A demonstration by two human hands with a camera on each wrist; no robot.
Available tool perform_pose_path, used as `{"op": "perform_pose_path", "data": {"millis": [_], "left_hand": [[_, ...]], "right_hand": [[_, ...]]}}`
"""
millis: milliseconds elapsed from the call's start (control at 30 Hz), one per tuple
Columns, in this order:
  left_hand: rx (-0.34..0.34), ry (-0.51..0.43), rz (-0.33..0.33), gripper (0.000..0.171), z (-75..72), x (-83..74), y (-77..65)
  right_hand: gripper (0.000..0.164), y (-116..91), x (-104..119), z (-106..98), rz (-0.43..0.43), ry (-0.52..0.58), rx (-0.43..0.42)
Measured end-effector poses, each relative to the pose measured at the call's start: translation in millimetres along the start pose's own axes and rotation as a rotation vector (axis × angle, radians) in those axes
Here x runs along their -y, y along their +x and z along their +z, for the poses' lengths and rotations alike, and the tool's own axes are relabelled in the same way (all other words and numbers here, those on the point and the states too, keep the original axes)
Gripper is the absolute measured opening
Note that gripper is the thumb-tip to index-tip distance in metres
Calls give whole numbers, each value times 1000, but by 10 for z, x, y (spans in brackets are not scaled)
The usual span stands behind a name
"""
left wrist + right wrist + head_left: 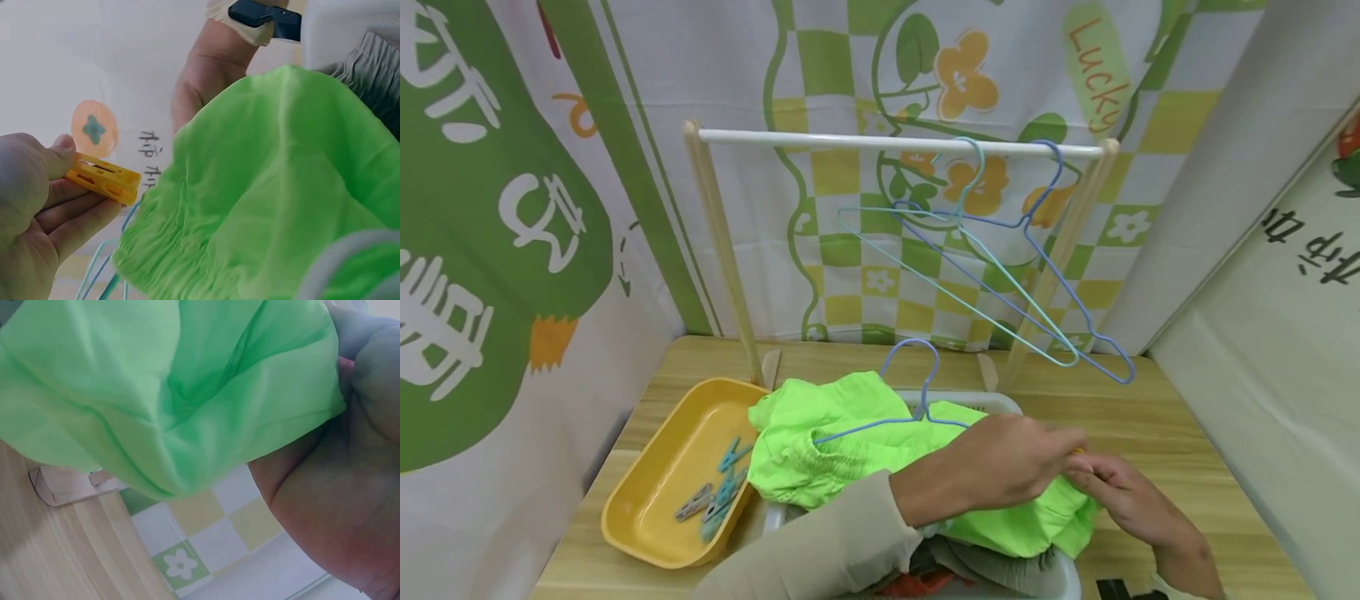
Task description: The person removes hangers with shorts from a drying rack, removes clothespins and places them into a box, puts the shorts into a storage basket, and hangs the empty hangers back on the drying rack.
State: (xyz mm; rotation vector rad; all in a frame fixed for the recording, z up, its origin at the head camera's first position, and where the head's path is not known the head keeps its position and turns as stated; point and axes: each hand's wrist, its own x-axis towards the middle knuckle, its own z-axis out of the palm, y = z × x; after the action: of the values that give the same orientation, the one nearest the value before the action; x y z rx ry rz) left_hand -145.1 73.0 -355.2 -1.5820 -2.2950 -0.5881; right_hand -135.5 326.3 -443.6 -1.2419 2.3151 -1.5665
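Bright green shorts (842,417) with a gathered elastic waistband lie across a light grey basket (1011,402). A blue hanger (917,412) sits at the waistband, its hook standing up and its right end hidden behind my left arm. My left hand (1018,458) pinches a yellow clothespin (103,178) between thumb and fingers, close beside the waistband's edge. My right hand (1127,492) grips the right edge of the shorts, thumb and fingertips near the clothespin. In the right wrist view, green cloth covers most of that hand's fingers.
Behind the basket stands a rack with a white bar (850,142), carrying a teal hanger (958,221) and another blue hanger (1026,221). At left is a yellow tray (655,467) with several clothespins (726,483). Grey clothing (985,567) shows inside the basket.
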Motion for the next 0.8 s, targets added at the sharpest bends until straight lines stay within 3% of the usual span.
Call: {"op": "perform_pose_path", "data": {"millis": [200,300,433,533,667,800], "left_hand": [[-102,-65,11,11,-122,5,-214],[-132,-87,-35,18,-218,7,-339],[-228,-156,-65,31,-324,38,-520],[-292,-193,-60,37,-399,61,-663],[-365,-162,-36,43,-499,106,-861],[-487,-145,-38,44,-608,169,-1102]], "right_hand": [[52,25,-27,3,-26,96,38],[52,41,-63,6,-62,160,70],[52,34,-85,3,-60,215,90],[51,24,-63,5,-41,204,87],[50,15,-29,6,-16,148,65],[51,14,-30,12,-26,122,58]]}}
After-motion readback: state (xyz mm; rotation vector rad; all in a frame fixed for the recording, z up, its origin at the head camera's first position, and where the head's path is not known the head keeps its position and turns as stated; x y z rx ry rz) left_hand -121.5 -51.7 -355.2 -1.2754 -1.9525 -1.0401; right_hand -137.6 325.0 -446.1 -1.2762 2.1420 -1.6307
